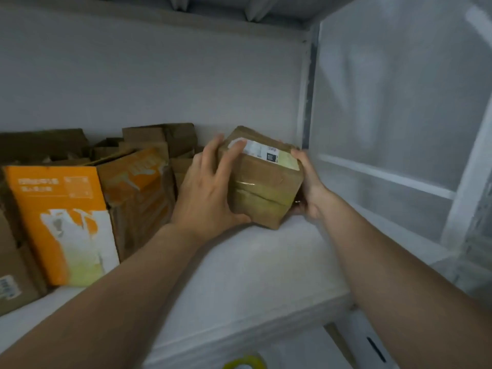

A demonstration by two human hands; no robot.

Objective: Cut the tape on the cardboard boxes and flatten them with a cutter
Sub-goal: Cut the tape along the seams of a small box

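Left of the small brown taped cardboard box point(262, 182), orange-and-white printed cartons point(61, 209) and plain brown boxes point(159, 137) block the white shelf point(253, 275). In front of it the shelf lies open, and to its right stands a frosted white panel point(399, 102).

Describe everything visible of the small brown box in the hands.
The small cardboard box is brown, dented and sealed with glossy tape across its front. A white shipping label lies on its top face. It is tilted over the white shelf. The left hand grips its left side, the right hand its right.
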